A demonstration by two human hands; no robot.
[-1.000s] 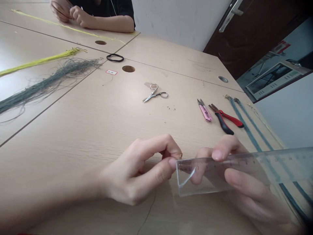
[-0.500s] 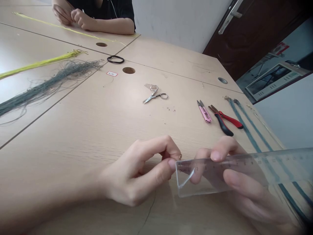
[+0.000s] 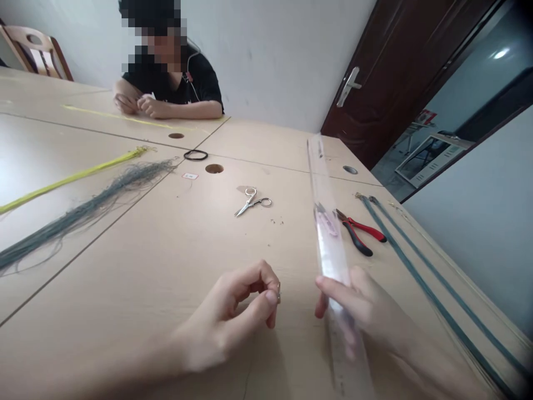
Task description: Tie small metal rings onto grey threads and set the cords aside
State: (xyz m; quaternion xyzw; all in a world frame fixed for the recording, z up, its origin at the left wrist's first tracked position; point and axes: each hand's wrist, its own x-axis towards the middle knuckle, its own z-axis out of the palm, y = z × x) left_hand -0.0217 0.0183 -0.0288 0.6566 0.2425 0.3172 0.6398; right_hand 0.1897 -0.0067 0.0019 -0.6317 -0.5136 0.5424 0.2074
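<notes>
My left hand (image 3: 233,319) is pinched, thumb against forefinger, on a small gold-coloured metal clasp (image 3: 278,293) that peeks out at the fingertips. A thin dark thread (image 3: 247,380) trails below that hand on the table. In my right hand (image 3: 368,311) is a clear plastic ruler (image 3: 333,258), gripped near its middle between thumb and fingers and pointing away from me. Through the ruler's far half I can see pink thread snips (image 3: 328,222). Pliers (image 3: 356,236) with red and black handles lie just right of the ruler.
Small scissors (image 3: 250,204) lie open mid-table. Yellow cords (image 3: 75,179) and grey-green cords (image 3: 83,214) lie at left; teal cords (image 3: 420,272) run along the right. A black loop (image 3: 195,155) and a cable hole (image 3: 214,169) are farther off. A co-worker (image 3: 175,100) sits across the table (image 3: 137,300).
The ruler has swung from lying crosswise beside my left fingertips to pointing away from me, apart from them. My left hand keeps its pinch. The view has tilted up, showing more of the co-worker.
</notes>
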